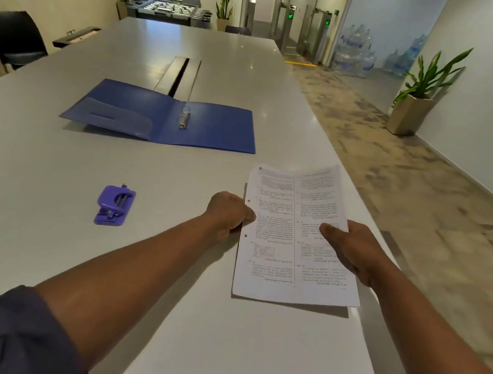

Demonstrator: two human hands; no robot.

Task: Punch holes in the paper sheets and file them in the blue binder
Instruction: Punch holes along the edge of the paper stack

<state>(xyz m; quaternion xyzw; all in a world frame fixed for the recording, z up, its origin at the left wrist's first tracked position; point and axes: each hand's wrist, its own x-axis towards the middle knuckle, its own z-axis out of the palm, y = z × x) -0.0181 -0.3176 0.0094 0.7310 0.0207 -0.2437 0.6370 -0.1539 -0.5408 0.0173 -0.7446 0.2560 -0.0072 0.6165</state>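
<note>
Paper sheets (298, 239), a thin printed stack, are held just above the desk (46, 158) near its right edge, with their long axis running away from the person. Small dark dots along the left margin look like punched holes (too small to be sure). The left hand (228, 216) pinches that left margin, and the right hand (355, 252) is clamped on the right margin, thumb on top.

The blue binder (165, 116) lies open and flat farther up the desk, ahead and to the left of the sheets, its metal rings (184, 118) at the spine. Filing would likely mean carrying the stack forward and left, holed margin toward the rings, so the left hand is the nearer one.

The purple hole punch (115, 206) sits well to the left of the hands, clear of that path. Nothing stands between sheets and binder.
</note>
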